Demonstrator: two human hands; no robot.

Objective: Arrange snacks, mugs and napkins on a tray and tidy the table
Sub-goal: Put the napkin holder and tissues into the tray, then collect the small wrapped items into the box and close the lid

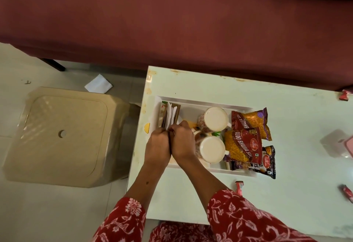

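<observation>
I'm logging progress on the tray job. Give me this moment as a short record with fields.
tray: on white table
mugs: two, mid-tray
snack packets: three, tray's right end
napkin holder: tray's left end
left hand, right hand: at the holder, pinching napkins
off tray: red sachets on table, napkin on floor

Head camera looks steeply down, close over the table (286, 108).

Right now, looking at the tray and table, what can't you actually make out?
Head view, the only one:
- Fingers of the left hand and right hand: curled under, their hold on the napkins hidden.
- Dark snack packet: mostly covered by the red packet.
- Pink object: blurred, cut by the right edge.
- Tray near-left corner: behind the wrists.
</observation>
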